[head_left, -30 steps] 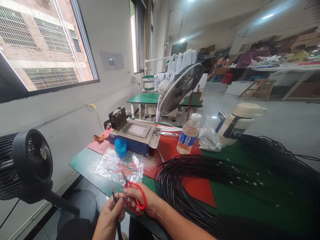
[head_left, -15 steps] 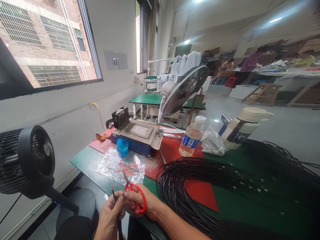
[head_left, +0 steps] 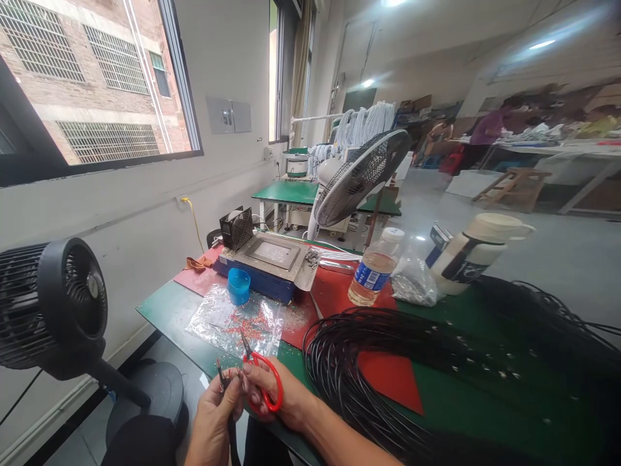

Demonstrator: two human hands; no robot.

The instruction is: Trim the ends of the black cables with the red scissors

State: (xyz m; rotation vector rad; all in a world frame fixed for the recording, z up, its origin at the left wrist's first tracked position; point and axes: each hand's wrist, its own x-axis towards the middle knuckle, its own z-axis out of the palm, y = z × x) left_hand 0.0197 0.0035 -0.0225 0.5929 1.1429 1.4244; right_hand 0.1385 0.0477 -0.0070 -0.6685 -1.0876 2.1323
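My left hand [head_left: 213, 417] pinches the end of a thin black cable [head_left: 224, 383], which points up between the fingers just off the near table edge. My right hand [head_left: 276, 396] grips red-handled scissors [head_left: 259, 372], whose blades point up and left, close to the cable tip. Both hands nearly touch. A large coil of black cables [head_left: 388, 362] lies on the green table [head_left: 165, 310] right of my hands.
On the table are a clear plastic bag of small red parts [head_left: 235, 320], a blue cup [head_left: 239, 286], a blue-and-metal heating device [head_left: 269, 262], a water bottle [head_left: 373, 275] and a white jug [head_left: 473, 252]. A black fan [head_left: 58, 310] stands at left, a standing fan [head_left: 359, 175] behind. People work far right.
The view has shifted slightly; my hands stay together at the table edge, with scissors and cable tip in nearly the same pose.
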